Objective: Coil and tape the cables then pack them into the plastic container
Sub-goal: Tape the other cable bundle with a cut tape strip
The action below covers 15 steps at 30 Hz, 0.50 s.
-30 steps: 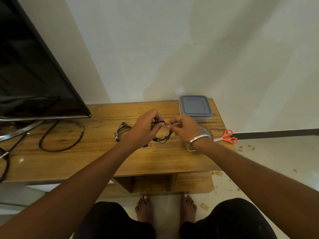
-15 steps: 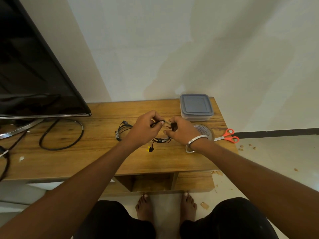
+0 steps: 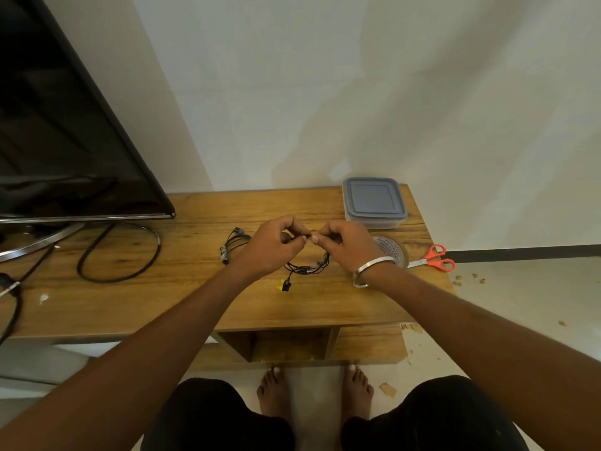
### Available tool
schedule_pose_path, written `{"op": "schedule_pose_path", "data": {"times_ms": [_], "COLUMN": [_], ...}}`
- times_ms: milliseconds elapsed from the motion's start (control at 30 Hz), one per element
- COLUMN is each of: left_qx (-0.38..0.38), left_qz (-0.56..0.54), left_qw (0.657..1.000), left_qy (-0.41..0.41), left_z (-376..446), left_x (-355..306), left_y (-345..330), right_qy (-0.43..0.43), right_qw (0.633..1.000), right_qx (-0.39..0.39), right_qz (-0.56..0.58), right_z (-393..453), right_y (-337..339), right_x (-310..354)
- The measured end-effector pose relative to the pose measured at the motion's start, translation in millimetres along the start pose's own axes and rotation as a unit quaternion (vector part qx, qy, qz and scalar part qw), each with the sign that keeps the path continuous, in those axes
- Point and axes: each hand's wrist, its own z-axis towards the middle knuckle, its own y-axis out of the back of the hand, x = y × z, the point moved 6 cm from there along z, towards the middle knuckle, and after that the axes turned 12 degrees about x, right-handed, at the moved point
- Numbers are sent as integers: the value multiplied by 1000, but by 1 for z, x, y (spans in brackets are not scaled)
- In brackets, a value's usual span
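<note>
coiling underway on one thin black cable [image 3: 307,266] — both hands raised just above the table [image 3: 325,307] at mid-frame. left hand [image 3: 271,247] has fingers curled, pinching the cable's upper strand; right hand [image 3: 346,247] pinches the same strand from the 3 o'clock side, fingertips of the two hands almost touching. grip state: both closed on the cable. rest of that cable hangs below the hands in a loose loop, with a small black-and-yellow connector [image 3: 285,284] resting on the table at 6 o'clock of the loop.

second cable bundle [image 3: 232,245] lies on the table at 9 o'clock of the left hand, not held; cannot tell whether it is taped.

tape roll [image 3: 390,252] sits at 3 o'clock of the right hand, partly hidden by the wrist; scissors [image 3: 434,258] just beyond it near the table's edge. plastic container [image 3: 374,203] stands at 1 o'clock of the hands, lid on.

judgement: early to middle stage — the held cable is looped but shows no clear tape, and nothing appears packed, since the container is closed. left to do: tape this coil, check the other bundle, open the lid, pack both.
</note>
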Motion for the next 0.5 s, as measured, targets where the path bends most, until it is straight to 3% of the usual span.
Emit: {"op": "schedule_pose_path", "data": {"times_ms": [500], "left_qx": [-46], "left_qz": [41], "left_qw": [997], "left_qy": [41], "left_z": [-3], "left_x": [39], "left_y": [10], "right_qy": [-48], "right_qw": [996], "right_qx": [57], "right_qz": [-40], "right_z": [33], "right_y": [-41], "right_x": [-14]}}
